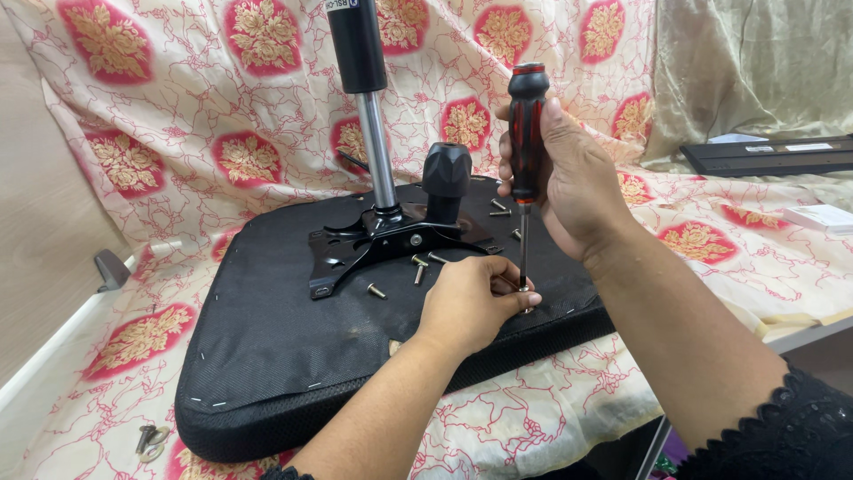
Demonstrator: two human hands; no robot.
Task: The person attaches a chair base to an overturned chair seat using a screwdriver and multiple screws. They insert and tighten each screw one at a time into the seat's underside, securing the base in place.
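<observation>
Gripped upright red-and-black-handled screwdriver (526, 133) in right hand (569, 178), left fingers (498, 289) pinching its tip steady on black upturned seat pad (267, 338), best kept vertical.

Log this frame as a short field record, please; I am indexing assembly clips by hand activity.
Setting: upturned black chair seat on a floral cloth
Right hand: grips the red-and-black screwdriver upright by its handle
Left hand: fingertips at the screwdriver tip, near the seat's edge; whether it holds a screw is hidden
Mounted part: black metal plate with gas cylinder standing up from it
Loose hardware: screws lying on the seat beside the plate
Off the seat: washers and a bolt on the cloth, lower left
</observation>
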